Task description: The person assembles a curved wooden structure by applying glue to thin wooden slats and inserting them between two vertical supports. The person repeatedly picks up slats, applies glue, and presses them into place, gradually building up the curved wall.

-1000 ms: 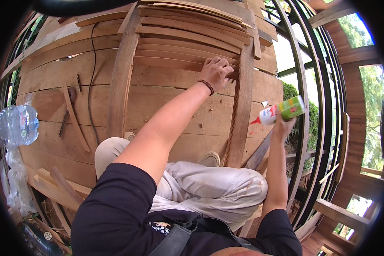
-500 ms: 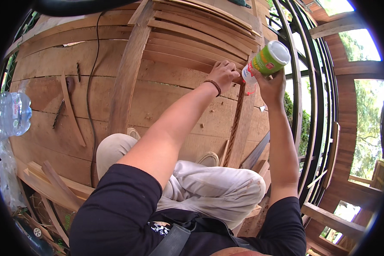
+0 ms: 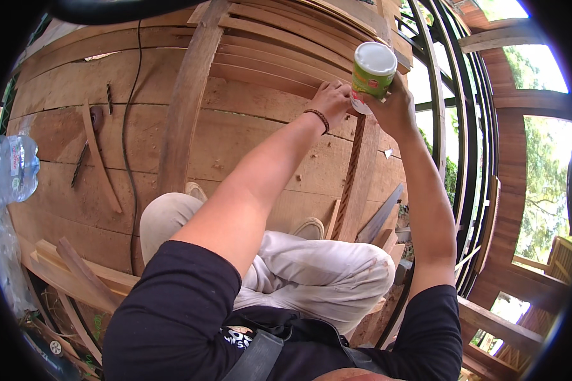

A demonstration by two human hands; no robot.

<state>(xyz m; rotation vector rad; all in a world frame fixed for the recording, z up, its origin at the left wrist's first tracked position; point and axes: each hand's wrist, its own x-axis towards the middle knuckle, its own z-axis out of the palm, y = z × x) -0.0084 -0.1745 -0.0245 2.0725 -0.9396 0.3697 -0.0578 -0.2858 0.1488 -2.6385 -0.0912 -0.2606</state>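
My right hand (image 3: 397, 108) holds a green and white glue bottle (image 3: 371, 71) upside down, its tip meeting the top of a narrow upright wooden rib (image 3: 357, 171). My left hand (image 3: 332, 100), with a dark bracelet at the wrist, rests flat on the wooden planking (image 3: 248, 136) just left of that rib, next to the bottle. A dark line runs down the rib's face below the bottle. The bottle's tip is hidden by my fingers.
A wider wooden rib (image 3: 185, 108) stands to the left, with a black cable (image 3: 131, 133) beside it. A clear plastic water bottle (image 3: 13, 170) sits at far left. Loose wood offcuts (image 3: 70, 270) lie low left. Black metal window bars (image 3: 457, 146) stand to the right.
My right hand has brought the glue bottle up and left, turned it upside down and set it against the narrow rib beside my left hand. The left hand has stayed on the planking.
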